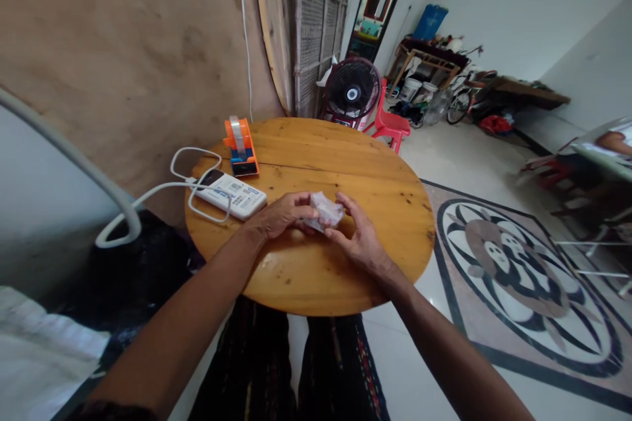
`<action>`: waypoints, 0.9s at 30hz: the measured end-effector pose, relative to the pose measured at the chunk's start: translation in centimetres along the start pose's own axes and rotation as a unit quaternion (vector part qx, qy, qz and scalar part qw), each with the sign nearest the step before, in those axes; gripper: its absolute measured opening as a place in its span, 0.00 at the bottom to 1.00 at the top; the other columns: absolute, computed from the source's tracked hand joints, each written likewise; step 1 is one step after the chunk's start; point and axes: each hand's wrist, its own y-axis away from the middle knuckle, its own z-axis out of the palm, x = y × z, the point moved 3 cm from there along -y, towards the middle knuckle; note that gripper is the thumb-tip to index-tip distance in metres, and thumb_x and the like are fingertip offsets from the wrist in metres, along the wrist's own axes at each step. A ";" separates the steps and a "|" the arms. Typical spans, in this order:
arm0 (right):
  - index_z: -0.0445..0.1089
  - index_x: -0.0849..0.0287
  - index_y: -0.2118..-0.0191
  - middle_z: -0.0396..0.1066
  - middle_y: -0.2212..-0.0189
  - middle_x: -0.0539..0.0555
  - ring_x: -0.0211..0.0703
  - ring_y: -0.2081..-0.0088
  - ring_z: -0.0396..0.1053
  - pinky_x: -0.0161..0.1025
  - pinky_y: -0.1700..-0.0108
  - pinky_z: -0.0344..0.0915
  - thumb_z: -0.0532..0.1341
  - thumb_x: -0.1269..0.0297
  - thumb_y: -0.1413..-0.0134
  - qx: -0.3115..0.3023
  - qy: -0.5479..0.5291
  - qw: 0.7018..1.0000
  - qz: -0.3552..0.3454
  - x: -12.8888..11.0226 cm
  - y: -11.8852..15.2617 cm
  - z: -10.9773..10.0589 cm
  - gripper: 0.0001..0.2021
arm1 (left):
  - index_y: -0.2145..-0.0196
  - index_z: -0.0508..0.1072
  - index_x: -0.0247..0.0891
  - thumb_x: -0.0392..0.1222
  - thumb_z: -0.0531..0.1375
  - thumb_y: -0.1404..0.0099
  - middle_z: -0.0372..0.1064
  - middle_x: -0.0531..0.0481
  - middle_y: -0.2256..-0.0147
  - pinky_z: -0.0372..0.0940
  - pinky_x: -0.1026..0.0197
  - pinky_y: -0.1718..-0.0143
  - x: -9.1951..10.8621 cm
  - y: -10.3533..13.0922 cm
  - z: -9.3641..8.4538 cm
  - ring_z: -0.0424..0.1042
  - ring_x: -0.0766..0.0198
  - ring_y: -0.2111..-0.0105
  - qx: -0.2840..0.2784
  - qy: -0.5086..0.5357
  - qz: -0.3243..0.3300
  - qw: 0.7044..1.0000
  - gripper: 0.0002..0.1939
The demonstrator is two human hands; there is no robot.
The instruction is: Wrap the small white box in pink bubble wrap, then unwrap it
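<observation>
Left hand near powerbank, tape dispenser

With the table's far edge as twelve o'clock, the plastic packet sits near the centre, between the left hand at nine and the right hand at three. The power bank lies towards half past nine, the tape dispenser behind it; past the rim, the fan stands between twelve and one.
</observation>
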 end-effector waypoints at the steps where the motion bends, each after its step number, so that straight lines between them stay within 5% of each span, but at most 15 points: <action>1: 0.57 0.55 0.37 0.62 0.41 0.62 0.55 0.40 0.61 0.56 0.40 0.59 0.65 0.58 0.48 0.006 0.011 1.000 -0.007 0.0 0.0 0.0 0.33 | 0.52 0.70 0.33 0.39 0.64 0.44 0.74 0.42 0.59 0.70 0.63 0.67 0.0 0.0 0.0 0.75 0.61 0.64 -0.004 0.003 0.003 1.000 0.21; 9: 0.63 0.54 0.42 0.67 0.43 0.60 0.52 0.41 0.64 0.54 0.42 0.60 0.62 0.61 0.44 0.031 0.094 0.991 -0.089 -0.9 0.5 -0.2 0.24 | 0.53 0.71 0.33 0.34 0.64 0.48 0.74 0.45 0.59 0.69 0.61 0.60 0.1 0.0 0.3 0.74 0.62 0.62 -0.015 0.016 0.039 0.999 0.22; 16: 0.62 0.54 0.41 0.69 0.45 0.60 0.53 0.44 0.66 0.55 0.44 0.62 0.62 0.56 0.43 0.044 0.073 0.992 -0.098 -1.1 0.6 -0.3 0.25 | 0.54 0.71 0.34 0.41 0.65 0.45 0.74 0.45 0.61 0.70 0.63 0.68 -0.1 0.0 0.2 0.74 0.63 0.66 -0.030 0.031 0.002 0.999 0.20; 22: 0.56 0.54 0.37 0.63 0.41 0.63 0.58 0.39 0.61 0.59 0.40 0.58 0.66 0.49 0.50 0.001 0.078 0.995 -0.062 -0.9 0.7 -0.2 0.37 | 0.54 0.71 0.35 0.42 0.66 0.46 0.74 0.46 0.62 0.71 0.61 0.68 0.1 0.2 0.5 0.74 0.62 0.67 -0.008 0.049 -0.017 0.999 0.21; 27: 0.63 0.53 0.43 0.67 0.44 0.61 0.55 0.42 0.64 0.57 0.42 0.60 0.65 0.52 0.48 0.003 0.072 0.995 -0.064 -1.1 0.4 -0.1 0.28 | 0.55 0.71 0.34 0.42 0.66 0.46 0.74 0.46 0.63 0.72 0.62 0.70 0.1 0.1 0.5 0.74 0.63 0.68 0.005 0.040 -0.020 0.999 0.21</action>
